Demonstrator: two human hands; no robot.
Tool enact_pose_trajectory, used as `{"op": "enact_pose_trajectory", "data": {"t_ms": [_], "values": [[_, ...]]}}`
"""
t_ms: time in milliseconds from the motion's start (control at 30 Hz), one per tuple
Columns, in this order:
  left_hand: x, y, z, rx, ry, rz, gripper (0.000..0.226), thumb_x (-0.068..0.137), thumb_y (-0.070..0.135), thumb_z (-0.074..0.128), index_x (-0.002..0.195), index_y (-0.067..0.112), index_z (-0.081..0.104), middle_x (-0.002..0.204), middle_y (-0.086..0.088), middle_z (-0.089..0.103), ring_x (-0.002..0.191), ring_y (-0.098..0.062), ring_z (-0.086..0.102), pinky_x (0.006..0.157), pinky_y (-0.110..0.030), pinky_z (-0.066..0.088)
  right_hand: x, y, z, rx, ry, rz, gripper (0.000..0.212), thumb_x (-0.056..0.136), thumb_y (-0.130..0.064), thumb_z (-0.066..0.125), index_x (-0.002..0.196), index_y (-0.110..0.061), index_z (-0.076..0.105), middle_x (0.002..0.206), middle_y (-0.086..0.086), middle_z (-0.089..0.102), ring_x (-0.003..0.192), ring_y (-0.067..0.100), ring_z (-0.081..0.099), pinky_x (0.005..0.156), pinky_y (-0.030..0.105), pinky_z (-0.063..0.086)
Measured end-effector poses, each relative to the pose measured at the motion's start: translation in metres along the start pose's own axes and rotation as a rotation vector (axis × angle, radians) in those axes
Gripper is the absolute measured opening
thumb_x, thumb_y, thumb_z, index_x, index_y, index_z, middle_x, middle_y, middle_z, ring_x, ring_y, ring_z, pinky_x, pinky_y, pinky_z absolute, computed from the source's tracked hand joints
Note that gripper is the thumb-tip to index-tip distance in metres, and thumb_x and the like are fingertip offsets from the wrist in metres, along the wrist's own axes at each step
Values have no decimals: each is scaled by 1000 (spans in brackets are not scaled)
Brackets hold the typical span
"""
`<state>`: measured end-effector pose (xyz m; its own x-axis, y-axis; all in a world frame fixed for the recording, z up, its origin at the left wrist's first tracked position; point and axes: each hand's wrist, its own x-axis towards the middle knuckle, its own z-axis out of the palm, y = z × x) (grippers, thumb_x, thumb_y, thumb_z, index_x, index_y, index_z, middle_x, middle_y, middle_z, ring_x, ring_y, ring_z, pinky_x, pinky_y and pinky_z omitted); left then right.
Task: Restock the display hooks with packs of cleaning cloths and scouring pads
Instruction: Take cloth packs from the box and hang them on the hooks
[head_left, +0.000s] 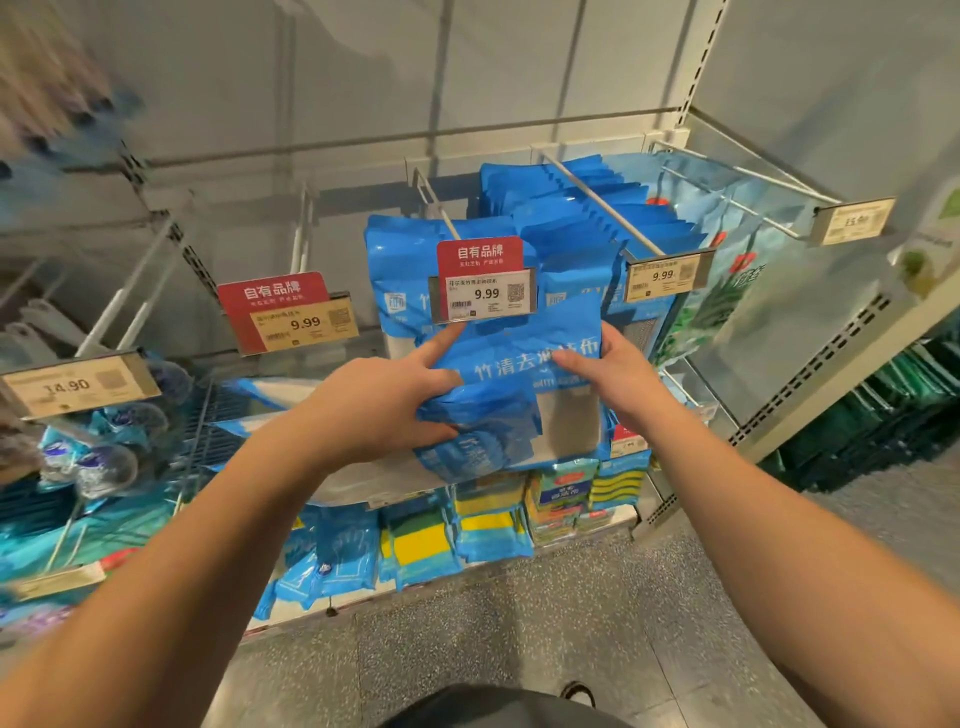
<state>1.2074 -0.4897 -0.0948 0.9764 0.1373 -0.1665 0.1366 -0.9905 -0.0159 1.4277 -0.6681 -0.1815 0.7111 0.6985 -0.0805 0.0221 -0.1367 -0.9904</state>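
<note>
Head view, speckled grey floor (545, 613), white back panel (363, 67)

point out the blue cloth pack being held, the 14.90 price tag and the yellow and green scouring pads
blue cloth pack (519, 364), head view, printed front
14.90 price tag (78, 384), head view, tag face
yellow and green scouring pads (415, 545), head view, yellow band

Price tag (484, 295) right above both hands says 9.99 under a red 自有品牌 sign. The blue pack (511, 358) they're holding reads 竹清去油抹布, I think. Left tags (304, 323) read 9.99 and 14.90 (78, 383); right tag (667, 275) 9.99.
</note>
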Motion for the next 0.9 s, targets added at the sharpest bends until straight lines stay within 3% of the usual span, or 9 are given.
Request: {"op": "enact_pose_trajectory", "data": {"t_ms": [133,233,333,467,667,800,900], "values": [[-8,3,-3,-58,102,-2,40,90,57,62,121,30,58,166,19,-17,89,-34,70,71,-39,53,0,-7,6,27,-38,-22,48,77,-35,81,119,-34,60,121,-5,70,114,17,66,105,49,47],[-8,0,-15,-123,185,4,39,88,55,66,117,29,60,166,21,-14,86,-34,70,68,-38,52,5,-9,11,68,-63,-24,59,75,-37,81,127,-24,58,123,0,70,114,22,66,103,52,48],[-7,0,-23,-95,168,17,39,89,56,64,116,28,60,165,22,-17,87,-31,69,66,-38,51,15,-13,17,84,-61,-18,38,89,-20,73,123,-24,58,120,0,71,111,21,68,102,51,50],[-6,-1,-28,-66,132,23,38,89,57,64,115,29,60,164,25,-18,88,-31,68,69,-41,54,24,-22,26,88,-63,-25,29,91,-18,71,115,-30,60,117,-5,72,109,15,68,102,47,51],[-6,-6,-28,-107,141,39,39,89,58,63,109,24,61,156,32,-21,85,-30,68,71,-44,55,31,-15,35,118,-91,-12,47,88,-26,74,131,-20,57,123,0,70,114,21,67,103,51,49],[-7,-9,-25,-120,154,31,42,86,59,62,110,25,61,154,35,-20,86,-30,68,71,-44,55,32,-10,40,183,-97,23,40,91,-21,72,128,-17,58,123,4,70,113,25,67,101,53,51],[-9,-12,-22,-129,161,27,39,86,60,61,101,24,57,162,28,-13,80,-29,67,67,-43,54,34,-16,46,210,-62,46,39,94,-19,69,130,-15,56,120,2,71,103,18,70,89,40,56]]}}
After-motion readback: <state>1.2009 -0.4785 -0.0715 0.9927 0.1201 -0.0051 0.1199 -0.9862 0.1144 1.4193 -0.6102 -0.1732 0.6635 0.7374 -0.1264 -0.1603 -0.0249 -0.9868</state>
